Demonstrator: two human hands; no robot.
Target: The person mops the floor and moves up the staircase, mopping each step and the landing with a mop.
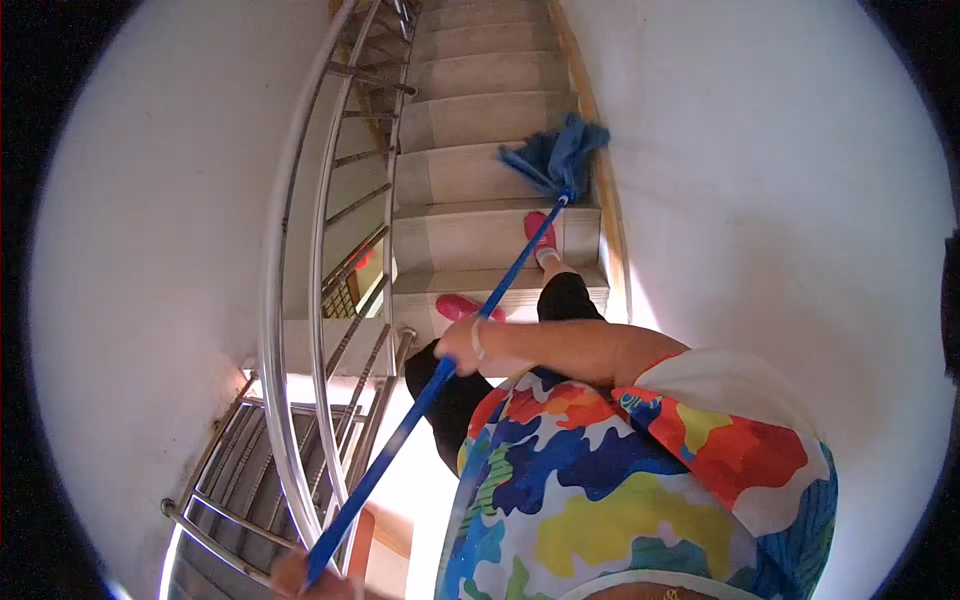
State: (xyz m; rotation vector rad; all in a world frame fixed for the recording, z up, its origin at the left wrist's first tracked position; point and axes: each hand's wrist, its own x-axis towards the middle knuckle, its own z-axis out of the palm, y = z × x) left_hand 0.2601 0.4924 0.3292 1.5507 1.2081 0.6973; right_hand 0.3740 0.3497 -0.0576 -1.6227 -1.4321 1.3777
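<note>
Curled close around the blue mop handle (430,396), partway along, with the right hand (462,345). Gripping it again near the upper end with the left hand (290,576), low in view, blurred and cut off by the edge; holding, though too unclear to show each finger. Outward along the handle: slanting across in front of the metal railing (276,250), past the black shorts (567,297) and the pink shoes (540,228), planted on two different steps (440,240), to the blue mop head (560,160). Spread over the step just beyond the farther shoe, on the side of the white wall (760,150), overlapping the wooden skirting (603,180) in this view. Hard to tell full contact with the step from a slight lift.

As for progress: looks under way rather than finished, with both hands engaged and the mop head out at one end of its step, perhaps partway through a sweep. Beyond, more steps to the top of view, possibly left to do, possibly already done. No clear wet sheen to sort mopped from unmopped; impossible to tell, underfoot as well.
</note>
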